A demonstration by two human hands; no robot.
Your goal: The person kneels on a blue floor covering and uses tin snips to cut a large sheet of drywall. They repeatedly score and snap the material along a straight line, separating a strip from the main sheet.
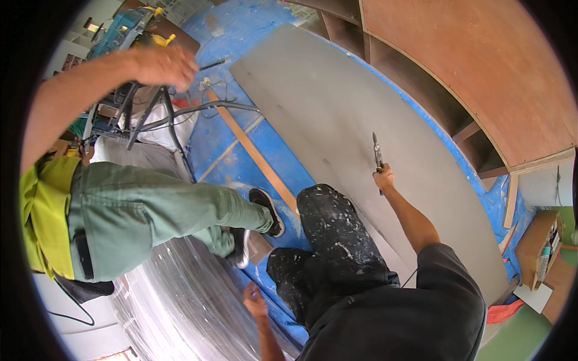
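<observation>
Right hand (385,177) grips plier-like tool (377,151) over grey panel (337,99), right of centre; left hand (255,302) loosely open, apparently empty, lower centre. Panel's laid out on blue sheeting (283,165); no finished work discernible, remainder can't be told.

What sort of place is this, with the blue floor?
Probably an indoor building or woodworking site: blue sheeting covers the floor, a big grey board lies there, and someone wears white-spattered trousers.

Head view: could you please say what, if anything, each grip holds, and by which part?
The right grip holds a pointed tool by its handle; the left grip looks empty.
</observation>
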